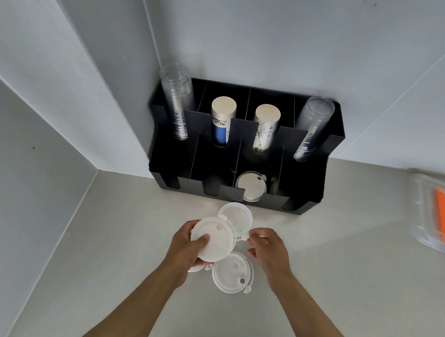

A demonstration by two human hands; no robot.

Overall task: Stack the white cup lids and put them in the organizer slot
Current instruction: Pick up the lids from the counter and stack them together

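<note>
My left hand (pixel 188 247) grips a white cup lid (pixel 213 239), thumb on top, held above the counter. My right hand (pixel 267 249) pinches the small tab at that lid's right edge with its fingertips. Another white lid (pixel 236 216) lies on the counter just behind, partly covered by the held one. A third lid (pixel 232 273) lies flat in front, between my wrists. The black organizer (pixel 304 173) stands against the wall; its third front slot holds a white lid (pixel 250 187).
The organizer's back slots carry two clear cup stacks (pixel 177 105) and two paper cup stacks (pixel 221 121). A clear plastic box with an orange item (pixel 440 215) sits at the right edge. Walls close in at the left and behind.
</note>
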